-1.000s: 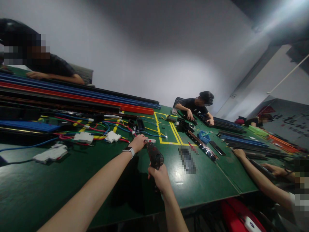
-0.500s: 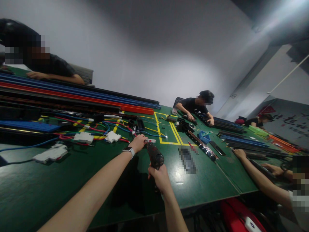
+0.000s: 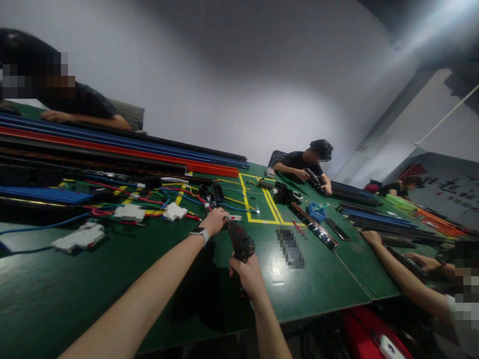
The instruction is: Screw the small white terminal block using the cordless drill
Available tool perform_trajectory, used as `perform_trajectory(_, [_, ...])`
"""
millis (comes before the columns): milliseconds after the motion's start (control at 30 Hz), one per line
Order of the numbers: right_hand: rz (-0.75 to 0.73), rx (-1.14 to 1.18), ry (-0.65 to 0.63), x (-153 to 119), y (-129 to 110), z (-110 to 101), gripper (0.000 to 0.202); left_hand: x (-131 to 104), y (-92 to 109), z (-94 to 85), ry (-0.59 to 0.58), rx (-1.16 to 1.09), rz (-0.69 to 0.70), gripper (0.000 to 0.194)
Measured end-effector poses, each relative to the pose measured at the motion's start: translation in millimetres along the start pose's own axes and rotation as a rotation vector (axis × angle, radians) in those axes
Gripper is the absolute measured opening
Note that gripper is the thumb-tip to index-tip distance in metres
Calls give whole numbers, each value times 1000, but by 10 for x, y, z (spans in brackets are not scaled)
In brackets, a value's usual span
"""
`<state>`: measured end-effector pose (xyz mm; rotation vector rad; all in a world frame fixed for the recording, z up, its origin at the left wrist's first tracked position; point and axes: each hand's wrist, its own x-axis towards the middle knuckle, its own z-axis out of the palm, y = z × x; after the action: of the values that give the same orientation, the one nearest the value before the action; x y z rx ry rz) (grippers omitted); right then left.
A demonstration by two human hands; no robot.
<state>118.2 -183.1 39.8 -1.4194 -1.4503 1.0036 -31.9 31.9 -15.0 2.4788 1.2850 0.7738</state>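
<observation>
- Power driver [image 3: 242, 244], black: held above the near part of the green tabletop [image 3: 314, 279], its rear toward the wearer and its nose directed away, at the white piece; whether the two touch cannot be told.
- Right hand [image 3: 250, 274]: fingers wrapped around the driver's grip; the exact position of each finger is partly hidden.
- White piece [image 3: 235, 218], with red marks: at the nose of the driver, its free end projecting to the right.
- Left hand [image 3: 214, 221]: fingers drawn together, pinching the white piece; a watch [image 3: 198, 232] with a pale band encircles the wrist.
- Black housing [image 3: 217, 193]: just beyond the left hand, among red, yellow, green and blue wires [image 3: 99, 212].
- White modules [image 3: 129, 213]: three, lying to the left of the left hand, near the wires.
- Yellow tape [image 3: 262, 221]: marks a rectangular outline beyond the driver.
- To the right of the driver: a dark, blurred-out object [image 3: 290, 248], a copper-striped rail [image 3: 314, 225], a blue tray [image 3: 316, 214] and a flat black bar [image 3: 338, 229].
- Long channels [image 3: 211, 167], orange-red, blue and black: laid side by side along the far left.
- Co-workers: one leans at the far left [image 3: 93, 107]; another, opposite [image 3: 295, 162], holds a dark object [image 3: 314, 179]; a third, at right, rests a forearm [image 3: 406, 276] on the tabletop.
</observation>
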Motion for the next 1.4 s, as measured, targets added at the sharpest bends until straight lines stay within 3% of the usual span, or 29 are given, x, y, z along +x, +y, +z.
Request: perform_trajectory(1400, [-6, -1, -5, -22, -77, 2, 9, -32, 51, -56, 4, 28, -3, 29])
